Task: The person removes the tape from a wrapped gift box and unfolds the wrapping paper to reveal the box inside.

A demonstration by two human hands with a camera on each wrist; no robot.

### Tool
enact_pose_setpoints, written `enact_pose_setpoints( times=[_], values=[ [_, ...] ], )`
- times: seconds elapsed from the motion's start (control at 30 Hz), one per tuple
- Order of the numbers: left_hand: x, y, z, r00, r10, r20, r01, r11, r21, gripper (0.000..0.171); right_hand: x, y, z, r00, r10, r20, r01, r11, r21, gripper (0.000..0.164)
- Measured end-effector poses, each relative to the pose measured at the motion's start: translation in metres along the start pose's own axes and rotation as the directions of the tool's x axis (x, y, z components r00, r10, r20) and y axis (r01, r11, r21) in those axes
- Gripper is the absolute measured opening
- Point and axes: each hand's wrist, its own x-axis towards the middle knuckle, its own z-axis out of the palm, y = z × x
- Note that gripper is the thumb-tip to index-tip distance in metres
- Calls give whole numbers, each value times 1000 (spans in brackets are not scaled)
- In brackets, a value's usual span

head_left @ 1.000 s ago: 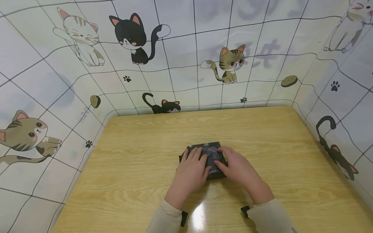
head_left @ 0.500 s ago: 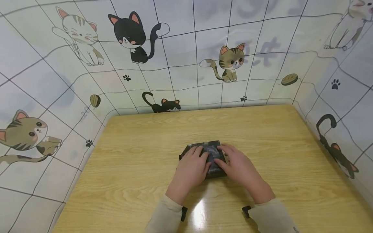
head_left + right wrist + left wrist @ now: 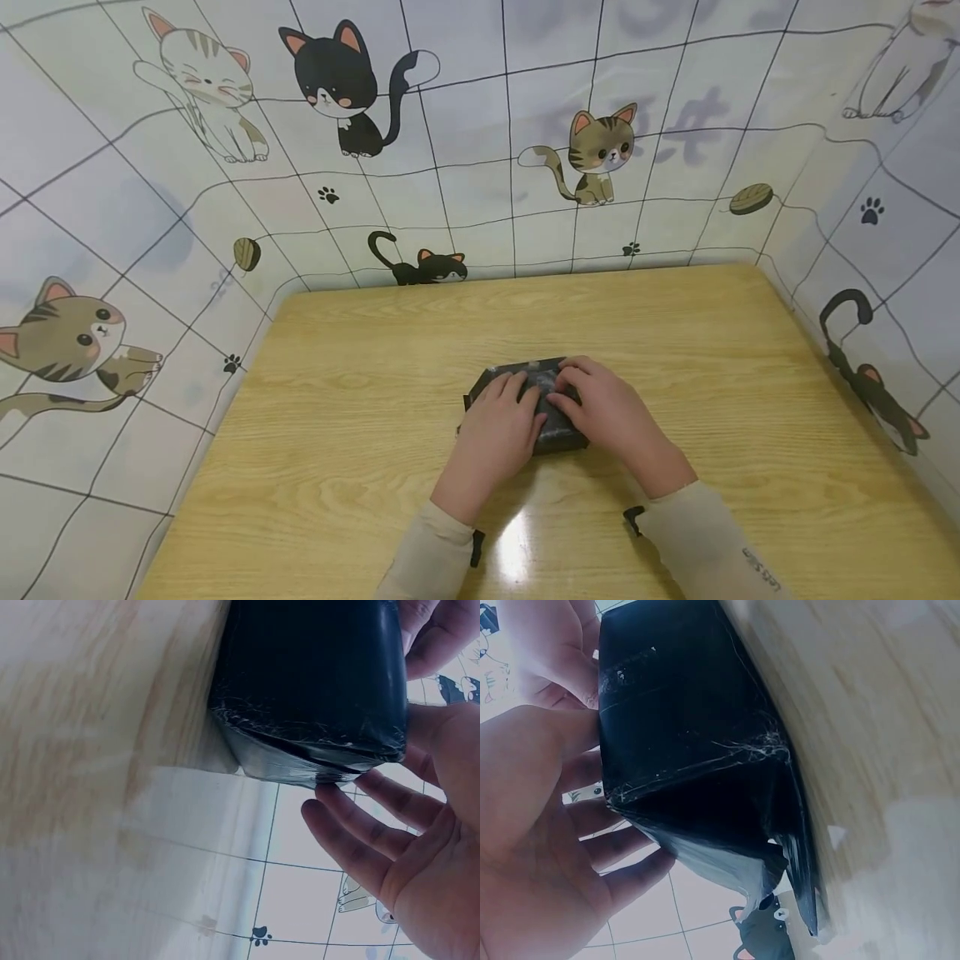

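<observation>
A boxy parcel wrapped in shiny black plastic (image 3: 558,429) rests on the table between both hands. My left hand (image 3: 498,433) lies on its top with the fingers extended; in the left wrist view a loose black plastic flap (image 3: 727,862) juts from the parcel's end near those fingers. My right hand (image 3: 611,408) touches the top at the right side, thumb and index finger near each other. Seen from the right wrist, several fingers (image 3: 367,832) are spread loosely beside the folded end (image 3: 300,761). Whether the right fingertips pinch any plastic is hidden.
A light wood table (image 3: 360,400) carries the parcel. Walls with a printed cat and grid pattern (image 3: 480,192) enclose the back and both sides. Dark straps (image 3: 633,521) show at the wrists by the beige sleeves (image 3: 705,533).
My right hand has slid a little inward and away over the parcel's top, its fingers drawing closer together. The left hand stays on the parcel. The head view has shifted slightly.
</observation>
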Motion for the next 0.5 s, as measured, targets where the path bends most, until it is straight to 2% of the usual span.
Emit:
enact_pose_setpoints(
  times=[0.2, 0.5],
  values=[
    [1, -1, 2, 1000, -3, 5, 3, 1000, -7, 41, 1, 0, -1, 1000, -11, -15, 11, 1000, -3, 14],
    [1, -1, 2, 998, -23, 52, 23, 1000, -17, 44, 2, -4, -3, 1000, -2, 8, 2, 1000, -29, 16]
  ],
)
